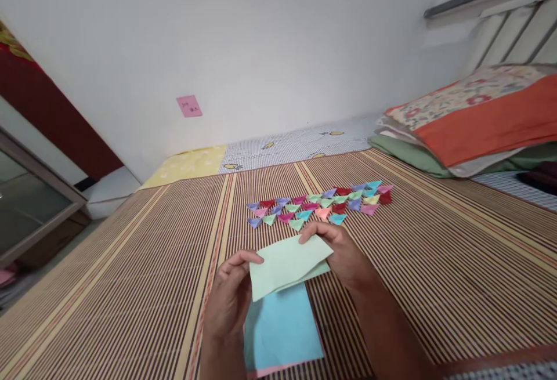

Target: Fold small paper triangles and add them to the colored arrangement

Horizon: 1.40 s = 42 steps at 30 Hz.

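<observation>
A pale green sheet of paper (289,264), folded over with its lower edges a little apart, is held up between my hands. My left hand (230,290) pinches its left edge, thumb and forefinger closed on it. At the upper right edge, my right hand (339,252) grips the same sheet with its fingers bent over the top. Below it lies a stack of blue paper (282,330) with a pink edge showing underneath. Just beyond my hands, several small folded paper triangles (310,206) in many colours lie in rows.
A striped mat (143,264) covers the surface. Folded bedding with an orange cover (491,122) is piled at the right, near a radiator (522,35). A pink note (189,106) sticks to the white wall. A glass-fronted cabinet (30,194) stands at the left.
</observation>
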Motion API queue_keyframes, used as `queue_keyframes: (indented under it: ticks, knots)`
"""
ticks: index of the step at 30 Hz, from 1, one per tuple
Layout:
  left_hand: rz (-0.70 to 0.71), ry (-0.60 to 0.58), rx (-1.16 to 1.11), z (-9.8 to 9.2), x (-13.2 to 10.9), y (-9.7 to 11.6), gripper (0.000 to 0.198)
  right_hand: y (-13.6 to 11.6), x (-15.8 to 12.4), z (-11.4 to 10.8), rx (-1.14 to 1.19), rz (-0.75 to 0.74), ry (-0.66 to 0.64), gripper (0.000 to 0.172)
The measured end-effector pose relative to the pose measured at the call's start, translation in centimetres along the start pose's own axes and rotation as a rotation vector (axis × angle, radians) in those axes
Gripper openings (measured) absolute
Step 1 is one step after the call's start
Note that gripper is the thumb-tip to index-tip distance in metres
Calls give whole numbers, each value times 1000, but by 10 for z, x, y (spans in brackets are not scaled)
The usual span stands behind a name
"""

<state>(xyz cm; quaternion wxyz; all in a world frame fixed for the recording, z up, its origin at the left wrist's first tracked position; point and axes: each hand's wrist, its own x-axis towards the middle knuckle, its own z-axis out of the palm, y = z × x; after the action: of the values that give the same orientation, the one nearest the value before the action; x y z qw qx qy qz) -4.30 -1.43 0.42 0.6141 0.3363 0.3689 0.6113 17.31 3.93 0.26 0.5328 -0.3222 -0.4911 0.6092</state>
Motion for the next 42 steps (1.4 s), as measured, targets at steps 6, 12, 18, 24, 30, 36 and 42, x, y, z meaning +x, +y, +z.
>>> queue_keyframes:
  ticks: [6, 12, 18, 24, 30, 36, 42]
  knots:
    - [25, 43, 180, 2, 3, -6, 26, -9, -3, -5, -198, -93, -55, 17]
    - [186, 132, 407, 9, 6, -7, 44, -15, -6, -6, -172, -28, -33, 26]
    - [311, 348, 460, 7, 6, -6, 28, -10, -1, -4, -461, -241, 16, 10]
    - [103, 222, 266, 30, -1, -6, 44, -14, -7, 21, -788, -873, 147, 30]
    - [26, 244, -84, 38, -4, 2, 36, -19, -20, 36, -921, -936, 5, 32]
    - [66, 187, 136, 36, -34, 12, 35, -30, -70, 22, -877, -753, 88, 27]
    - [-63, 32, 167, 62, -89, 11, 37, -49, -139, 20, -961, -734, 22, 36]
